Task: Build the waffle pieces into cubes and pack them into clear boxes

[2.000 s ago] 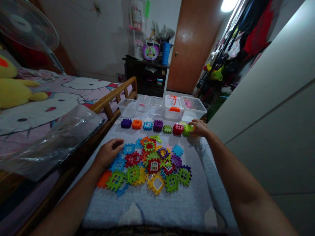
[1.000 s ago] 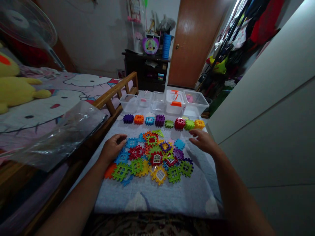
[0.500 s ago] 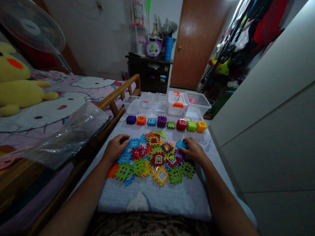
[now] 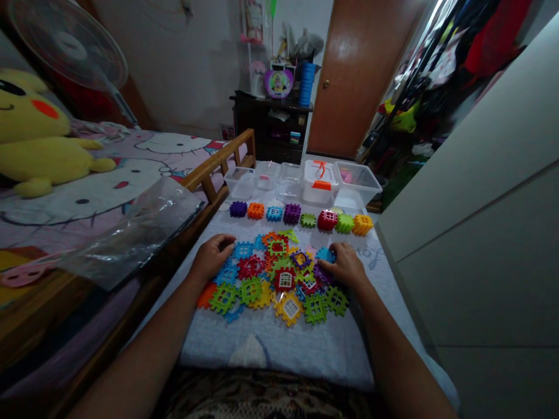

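Note:
A pile of flat plastic interlocking building tiles with toothed edges lies between my hands, among them a red tile with a white window (image 4: 285, 280), a yellow tile (image 4: 289, 308) and a green tile (image 4: 224, 298). My right hand (image 4: 348, 266) is at the pile's right edge, its thumb and fingers on a blue tile (image 4: 324, 254). Beside the pile's left edge rests my left hand (image 4: 212, 256), fingers curled loosely and thumb apart, with nothing seen between them. The nearest piece to it is another blue tile (image 4: 243, 250).
Beyond the pile stands a row of tile stacks sorted by colour, including a purple stack (image 4: 292, 213) and a yellow stack (image 4: 362, 224). Clear plastic boxes (image 4: 241, 183) and a lidded box with orange clips (image 4: 320, 185) stand behind. A wooden bed rail (image 4: 218, 158) borders the left.
The camera view has shifted slightly, moving the scene a little to the right. Both hands keep nearly the same places, the right still on the blue tile.

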The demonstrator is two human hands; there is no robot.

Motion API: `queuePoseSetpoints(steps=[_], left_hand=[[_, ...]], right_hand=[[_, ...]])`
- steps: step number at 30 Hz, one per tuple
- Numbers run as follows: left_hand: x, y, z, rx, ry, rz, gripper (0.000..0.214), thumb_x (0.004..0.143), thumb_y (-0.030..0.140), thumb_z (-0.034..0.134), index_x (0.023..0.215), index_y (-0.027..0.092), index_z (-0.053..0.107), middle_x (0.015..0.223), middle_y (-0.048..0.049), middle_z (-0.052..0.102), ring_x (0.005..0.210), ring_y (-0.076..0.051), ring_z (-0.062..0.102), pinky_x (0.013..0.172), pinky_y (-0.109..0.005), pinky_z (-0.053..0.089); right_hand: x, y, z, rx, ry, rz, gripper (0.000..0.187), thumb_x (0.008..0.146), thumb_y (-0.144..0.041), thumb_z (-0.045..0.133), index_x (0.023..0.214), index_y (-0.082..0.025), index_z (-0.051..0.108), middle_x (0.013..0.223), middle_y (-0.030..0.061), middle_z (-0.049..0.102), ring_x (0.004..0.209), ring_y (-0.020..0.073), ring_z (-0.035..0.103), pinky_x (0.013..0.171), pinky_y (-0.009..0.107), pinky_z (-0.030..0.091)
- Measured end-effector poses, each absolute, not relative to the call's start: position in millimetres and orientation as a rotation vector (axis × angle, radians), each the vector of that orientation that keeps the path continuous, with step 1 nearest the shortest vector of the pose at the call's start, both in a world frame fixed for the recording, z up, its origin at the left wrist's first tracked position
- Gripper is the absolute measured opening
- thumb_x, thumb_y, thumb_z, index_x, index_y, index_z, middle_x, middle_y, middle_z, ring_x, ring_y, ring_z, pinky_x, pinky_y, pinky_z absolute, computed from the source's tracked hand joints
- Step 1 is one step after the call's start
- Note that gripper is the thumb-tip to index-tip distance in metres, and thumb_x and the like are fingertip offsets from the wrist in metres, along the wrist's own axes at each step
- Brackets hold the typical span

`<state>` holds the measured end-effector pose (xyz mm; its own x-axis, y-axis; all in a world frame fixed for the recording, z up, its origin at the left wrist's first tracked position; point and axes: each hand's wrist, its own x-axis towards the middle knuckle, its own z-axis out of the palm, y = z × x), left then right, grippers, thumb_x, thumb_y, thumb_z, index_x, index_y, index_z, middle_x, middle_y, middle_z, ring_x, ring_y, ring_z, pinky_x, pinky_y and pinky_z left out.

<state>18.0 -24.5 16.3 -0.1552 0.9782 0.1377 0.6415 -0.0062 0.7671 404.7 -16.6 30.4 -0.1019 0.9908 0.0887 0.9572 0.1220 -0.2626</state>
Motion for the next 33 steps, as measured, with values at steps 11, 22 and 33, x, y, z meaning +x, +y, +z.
queuePoseSetpoints(steps=[11, 22, 33], left_hand=[[20.7, -25.9, 18.4, 1.657, 1.785, 1.031, 0.036, 0.074, 0.043, 0.058, 0.096, 0.018, 0.069, 0.097, -0.0076, 0.072, 0.091, -0.024, 0.067, 0.088, -0.037, 0.053], [19.8, -25.5, 16.8, 1.769, 1.78, 0.964, 0.031, 0.075, 0.036, 0.056, 0.096, 0.018, 0.069, 0.091, -0.0046, 0.07, 0.08, -0.02, 0.063, 0.078, -0.033, 0.052], [18.5, -24.0, 10.9, 1.789, 1.774, 0.962, 0.03, 0.078, 0.035, 0.054, 0.098, 0.018, 0.068, 0.093, -0.0046, 0.069, 0.081, -0.019, 0.064, 0.078, -0.032, 0.052]], right_hand=[[398.9, -20.4, 28.9, -1.954, -2.063, 0.147, 0.049, 0.083, -0.048, 0.059, 0.123, -0.019, 0.059, 0.116, 0.0132, 0.061, 0.106, 0.0299, 0.059, 0.078, 0.037, 0.048], [409.3, -14.8, 15.7, -1.883, -2.044, 0.098, 0.047, 0.084, -0.052, 0.058, 0.117, -0.019, 0.063, 0.111, 0.0092, 0.063, 0.095, 0.0249, 0.061, 0.075, 0.035, 0.047], [410.4, -18.3, 12.5, -1.816, -2.042, 0.061, 0.041, 0.084, -0.045, 0.059, 0.117, -0.02, 0.063, 0.112, 0.009, 0.061, 0.099, 0.0257, 0.058, 0.074, 0.035, 0.047]])
